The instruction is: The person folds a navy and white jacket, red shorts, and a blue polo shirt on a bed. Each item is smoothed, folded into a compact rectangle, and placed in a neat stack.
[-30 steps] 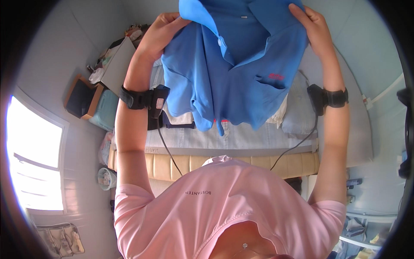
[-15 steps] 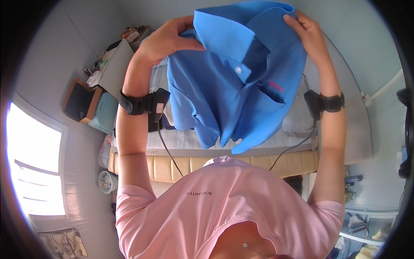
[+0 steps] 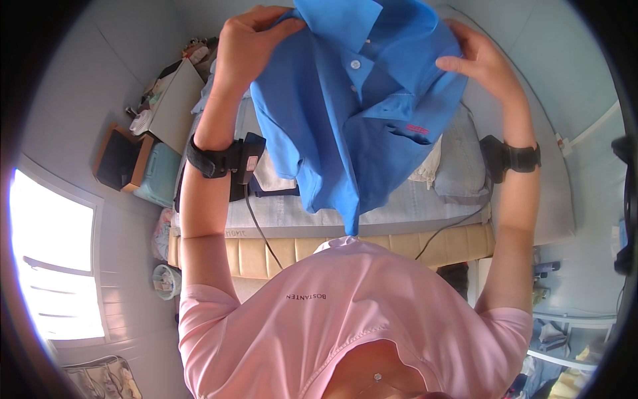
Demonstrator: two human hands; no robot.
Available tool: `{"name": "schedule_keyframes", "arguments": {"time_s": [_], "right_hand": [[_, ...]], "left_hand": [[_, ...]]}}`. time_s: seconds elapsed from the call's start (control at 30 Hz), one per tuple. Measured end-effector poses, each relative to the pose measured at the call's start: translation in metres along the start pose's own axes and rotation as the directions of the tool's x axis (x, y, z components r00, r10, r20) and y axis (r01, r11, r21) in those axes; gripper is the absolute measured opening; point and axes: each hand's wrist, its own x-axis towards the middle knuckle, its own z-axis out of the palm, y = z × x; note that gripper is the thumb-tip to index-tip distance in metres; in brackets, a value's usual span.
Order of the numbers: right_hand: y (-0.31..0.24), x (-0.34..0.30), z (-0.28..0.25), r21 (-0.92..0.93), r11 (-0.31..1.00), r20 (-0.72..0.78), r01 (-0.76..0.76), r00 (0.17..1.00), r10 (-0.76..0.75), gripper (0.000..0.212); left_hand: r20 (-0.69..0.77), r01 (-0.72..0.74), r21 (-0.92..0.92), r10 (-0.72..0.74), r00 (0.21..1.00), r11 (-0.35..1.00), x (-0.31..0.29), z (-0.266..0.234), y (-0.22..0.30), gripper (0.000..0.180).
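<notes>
A blue collared shirt (image 3: pixel 312 126) with a white button and small red lettering by its chest pocket hangs in front of me, its collar partly cut off by the upper edge of the view. My left hand (image 3: pixel 256 46) pinches the cloth at the left shoulder, thumb in front and fingers curled behind. On the other shoulder, my right hand (image 3: pixel 482 63) grips the shirt, its thumb lying along the front and its fingers partly hidden behind the fabric. Loose folds droop between the hands, with the lowest tip hanging near my chest.
Behind the shirt lies a bed (image 3: pixel 266 216) with a padded beige edge (image 3: pixel 266 253), a pillow (image 3: pixel 458 173) and folded clothes. Left of it are a teal case (image 3: pixel 161 174), an open brown box (image 3: pixel 119 159) and a small bin (image 3: pixel 166 281). A rack of clothes (image 3: pixel 571 339) stands lower right.
The shirt has moved up and slightly left, so its collar now runs out of view. My left hand has risen and my right hand has shifted outward a little; both keep hold.
</notes>
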Motion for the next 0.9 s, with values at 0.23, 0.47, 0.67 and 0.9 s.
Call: {"name": "schedule_keyframes", "arguments": {"time_s": [0.23, 0.47, 0.67, 0.9], "right_hand": [[0.018, 0.006, 0.005, -0.327, 0.937, 0.011, -0.122, 0.991, 0.132, 0.036], [0.009, 0.008, 0.001, -0.417, 0.892, -0.001, -0.173, 0.982, 0.190, 0.033], [-0.012, 0.019, -0.007, -0.409, 0.882, -0.085, -0.232, 0.973, 0.216, 0.026], [-0.033, 0.021, -0.012, -0.287, 0.935, -0.131, -0.209, 0.975, 0.178, 0.030]], "left_hand": [[0.230, 0.026, 0.111, -0.052, 0.972, 0.993, -0.005, -0.010, 0.002, 0.020], [0.343, 0.025, -0.019, -0.017, 0.939, 1.000, -0.010, -0.018, -0.006, 0.014], [0.001, -0.010, 0.083, 0.010, 1.000, 0.996, -0.014, -0.013, -0.004, 0.012], [-0.064, -0.033, 0.364, 0.060, 0.996, 0.931, -0.009, -0.017, -0.004, 0.014]]}}
